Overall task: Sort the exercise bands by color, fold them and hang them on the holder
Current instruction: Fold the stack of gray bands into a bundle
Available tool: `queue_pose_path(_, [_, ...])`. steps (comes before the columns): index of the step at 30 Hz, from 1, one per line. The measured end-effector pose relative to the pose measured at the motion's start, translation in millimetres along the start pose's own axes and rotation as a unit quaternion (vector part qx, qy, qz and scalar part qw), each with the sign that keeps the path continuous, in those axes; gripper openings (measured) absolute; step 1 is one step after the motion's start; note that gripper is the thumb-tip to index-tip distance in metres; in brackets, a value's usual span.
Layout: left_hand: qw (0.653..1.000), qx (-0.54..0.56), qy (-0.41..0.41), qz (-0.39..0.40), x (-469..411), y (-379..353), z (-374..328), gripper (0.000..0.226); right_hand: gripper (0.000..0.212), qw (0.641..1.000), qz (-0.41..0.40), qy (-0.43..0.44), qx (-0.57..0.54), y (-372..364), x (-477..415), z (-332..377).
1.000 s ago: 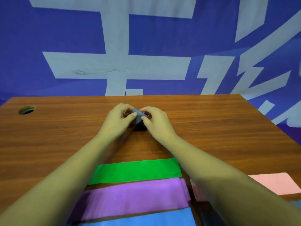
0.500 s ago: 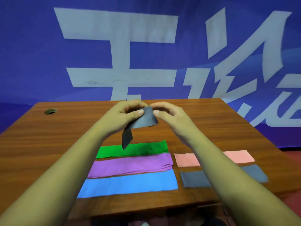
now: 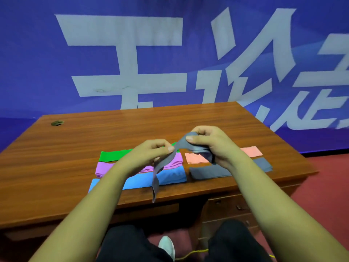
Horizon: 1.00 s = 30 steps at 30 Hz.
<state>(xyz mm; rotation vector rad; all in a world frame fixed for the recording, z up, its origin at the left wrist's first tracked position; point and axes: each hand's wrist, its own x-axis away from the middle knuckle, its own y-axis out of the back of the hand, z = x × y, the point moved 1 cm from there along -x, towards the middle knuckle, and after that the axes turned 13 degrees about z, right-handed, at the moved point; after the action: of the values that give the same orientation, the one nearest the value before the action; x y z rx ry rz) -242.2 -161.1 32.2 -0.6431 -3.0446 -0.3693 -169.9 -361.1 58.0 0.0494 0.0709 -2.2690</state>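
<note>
Nearest the viewer, a white shoe [image 3: 167, 246] shows between the person's dark-clad legs, below the near edge of the table [image 3: 75, 148]; drawers [image 3: 226, 207] sit under its near right part.

Above that near edge, both hands work in the air. The left hand [image 3: 149, 154] pinches the held grey band [image 3: 155, 186] between thumb and curled fingers. The right hand [image 3: 211, 144], slightly higher and farther, grips the band's upper end with the thumb on top. A loose tail hangs from the left hand past the near edge. The band appears to be held off the surface so that it can be drawn straight and doubled over. The step in hand is judged to be folding.

On the table, the other bands lie flat in two groups. In the middle, the blue band [image 3: 170, 176] lies closest to the near edge, then the purple band [image 3: 105, 167], then the green band [image 3: 113, 155]. Toward the right edge, a flat grey band [image 3: 207, 172] lies in front of a pink band [image 3: 196, 158]. Rows set apart by colour suggest that sorting is largely done. The arms hide parts of several bands.

No holder is in view, so hanging is not yet done.

A cable hole [image 3: 57, 123] marks the far left corner. Beyond the far edge hangs a blue banner [image 3: 37, 53] with large white characters.
</note>
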Motion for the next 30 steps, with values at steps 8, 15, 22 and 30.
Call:
queue_pose_path(8, [0.982, 0.187, 0.005, 0.008, 1.0, -15.0, 23.7, 0.018, 0.014, 0.993, -0.037, -0.068, 0.091, 62.7, 16.2, 8.2])
queue_pose_path(15, [0.968, 0.174, 0.01, -0.181, -18.0, -26.3, 27.7, 0.007, 0.024, 0.915, 0.011, -0.248, 0.319, 126.5, 35.2, -25.2])
queue_pose_path(22, [0.988, 0.02, 0.05, -0.143, -34.0, -28.6, 48.0, 0.017, 0.02, 0.955, -0.057, -0.248, 0.154, 175.3, 53.6, -55.7])
queue_pose_path(30, [0.968, -0.218, 0.041, -0.117, -72.3, -53.2, 58.6, 0.016, 0.032, 0.922, -0.335, -0.181, 0.065, 200.1, 69.8, -80.0])
